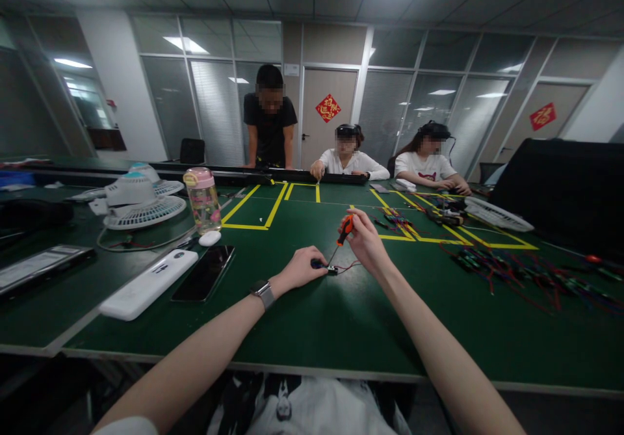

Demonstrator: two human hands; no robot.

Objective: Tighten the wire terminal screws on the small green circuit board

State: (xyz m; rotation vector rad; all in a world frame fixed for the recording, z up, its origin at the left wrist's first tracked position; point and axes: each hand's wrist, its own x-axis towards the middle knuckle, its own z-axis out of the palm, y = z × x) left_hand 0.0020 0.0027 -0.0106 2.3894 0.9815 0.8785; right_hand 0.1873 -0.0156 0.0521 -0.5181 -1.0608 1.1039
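Observation:
My right hand [363, 235] is closed around the orange and black handle of a screwdriver [346, 229]. The screwdriver leans, its thin shaft running down and left to a small circuit board [332, 270] on the green table. Whether the tip sits in a screw is too small to tell. My left hand [308, 264] grips the board's left end between thumb and fingers, which partly cover it. Red and dark wires [348, 266] trail from the board to the right, below my right hand. A watch [263, 293] is on my left wrist.
Left of my hands lie a black phone [205, 274], a white power bank [150, 284], a pink-lidded bottle [203, 201] and white fans [143, 207]. Tangled wired boards [526, 276] cover the right side. Yellow tape [246, 227] marks the table. Three people are across it, one standing.

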